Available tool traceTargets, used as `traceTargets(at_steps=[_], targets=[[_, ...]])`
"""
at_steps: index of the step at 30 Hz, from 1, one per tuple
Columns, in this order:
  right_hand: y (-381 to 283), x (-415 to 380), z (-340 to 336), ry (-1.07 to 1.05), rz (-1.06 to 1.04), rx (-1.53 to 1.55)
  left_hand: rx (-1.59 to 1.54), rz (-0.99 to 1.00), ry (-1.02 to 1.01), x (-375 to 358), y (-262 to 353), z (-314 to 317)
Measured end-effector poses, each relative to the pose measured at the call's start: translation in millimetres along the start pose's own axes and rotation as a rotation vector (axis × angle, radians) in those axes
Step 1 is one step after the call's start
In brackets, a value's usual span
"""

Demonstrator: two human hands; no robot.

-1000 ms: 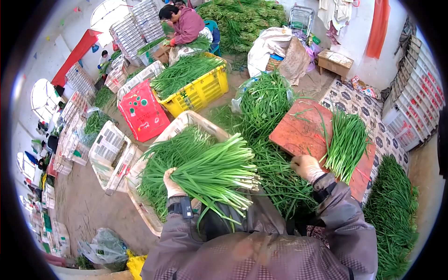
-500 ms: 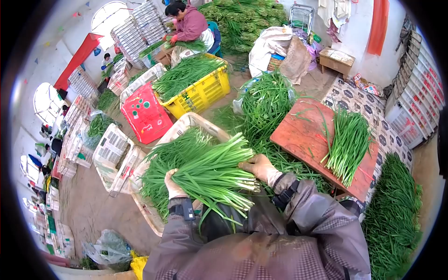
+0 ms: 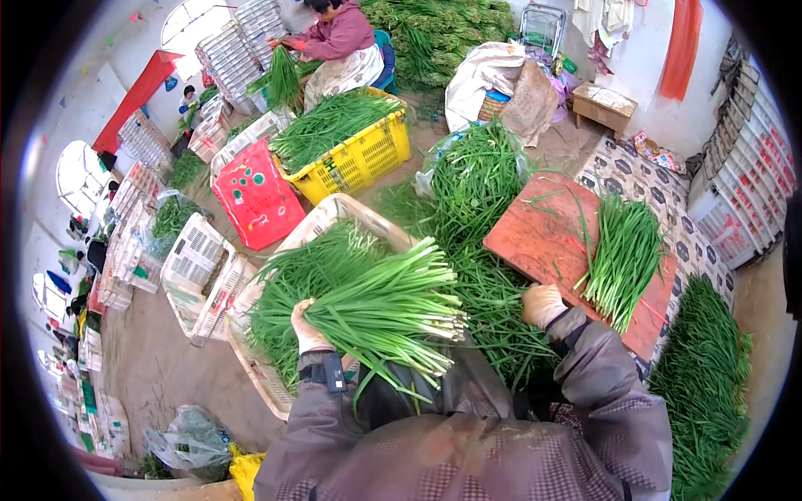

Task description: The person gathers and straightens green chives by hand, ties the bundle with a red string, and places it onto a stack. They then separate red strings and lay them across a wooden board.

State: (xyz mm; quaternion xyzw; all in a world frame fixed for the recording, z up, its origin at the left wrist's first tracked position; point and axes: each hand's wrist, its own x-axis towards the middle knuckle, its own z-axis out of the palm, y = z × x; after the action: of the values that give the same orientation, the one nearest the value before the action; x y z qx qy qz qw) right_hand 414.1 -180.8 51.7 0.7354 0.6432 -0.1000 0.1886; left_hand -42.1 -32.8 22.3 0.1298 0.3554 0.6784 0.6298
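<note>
My left hand, gloved, grips a thick bundle of green chives whose pale stem ends point right, held above a white crate. My right hand, also gloved, rests with curled fingers on the loose chive pile at the near edge of a red wooden board. A smaller aligned batch of chives lies on that board, just right of my right hand. Whether the right hand grips any stalks is hidden.
A yellow crate full of chives stands beyond, with a red bag beside it. A person in a maroon top handles a bunch at the back. White crates lie left; more chives are heaped right.
My right hand has left the bundle's stem ends and moved right, back to the loose pile by the board. The person at the back has raised a bunch of chives.
</note>
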Motion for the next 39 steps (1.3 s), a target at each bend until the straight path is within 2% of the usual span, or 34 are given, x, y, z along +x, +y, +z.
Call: traceTargets(at_steps=[1,2,4,6,8,10,12,14,15,18,20,22,24,26,28,29,30,31,32,33,34,35,36,38,39], targets=[[-1,0,4,0.169,0.032,-0.067,-0.016,-0.013,-0.017,2,1,-2],[5,-2,6,0.318,-0.111,0.186,-0.032,-0.026,-0.032,4,1,-3],[-6,-14,-27,0.286,-0.271,0.769,-0.021,-0.019,-0.033,15,-3,-15],[-24,-15,-48,0.192,-0.413,1.108,0.020,-0.003,0.014,9,-3,-3],[-47,-23,-70,0.188,-0.518,1.257,0.016,-0.026,-0.034,10,-2,-5],[-64,-21,-76,0.196,-0.495,1.236,0.041,-0.028,-0.008,-27,5,32],[-76,-8,-65,0.302,-0.509,1.241,0.051,-0.039,0.070,-53,9,58],[-84,-9,-65,0.357,-0.473,1.228,0.006,-0.019,0.017,-22,4,22],[-85,-10,-66,0.386,-0.453,1.221,-0.017,-0.011,-0.011,-22,5,26],[-80,-12,-67,0.623,-0.556,0.954,-0.033,-0.037,0.015,-36,5,36],[-64,-3,-51,0.666,-0.600,0.991,-0.006,-0.053,0.014,-16,2,12],[-30,3,-31,0.532,-0.501,0.967,0.006,-0.048,-0.003,-7,1,3],[5,2,-9,0.333,-0.138,0.658,0.003,-0.022,-0.028,-10,2,2],[33,7,15,0.064,0.044,0.078,0.000,-0.061,0.005,-14,2,6],[38,-8,11,-0.031,0.056,-0.108,-0.008,-0.093,0.060,-21,2,14],[34,-13,-3,-0.107,0.028,-0.013,0.000,-0.072,0.072,-27,2,21],[34,-8,7,0.025,-0.151,0.208,0.011,-0.053,0.083,-38,2,32],[21,-14,7,0.336,-0.358,0.652,0.023,-0.034,0.094,-43,2,38],[-1,-31,-32,0.436,-0.463,0.903,0.003,-0.047,0.090,-43,1,39],[-20,-33,-51,0.574,-0.540,1.011,-0.019,-0.059,0.088,-43,1,40],[-33,-38,-71,0.576,-0.622,1.016,-0.041,-0.069,0.087,-42,2,39],[-47,-41,-85,0.604,-0.695,1.044,-0.043,-0.017,0.023,-9,-2,4],[-61,-41,-89,0.585,-0.669,0.999,-0.034,-0.013,-0.004,1,-2,-7],[-83,-45,-100,0.720,-0.580,0.652,-0.020,-0.003,-0.056,9,0,-16],[-91,-41,-99,0.711,-0.551,0.678,-0.008,0.015,-0.058,6,0,-14]])
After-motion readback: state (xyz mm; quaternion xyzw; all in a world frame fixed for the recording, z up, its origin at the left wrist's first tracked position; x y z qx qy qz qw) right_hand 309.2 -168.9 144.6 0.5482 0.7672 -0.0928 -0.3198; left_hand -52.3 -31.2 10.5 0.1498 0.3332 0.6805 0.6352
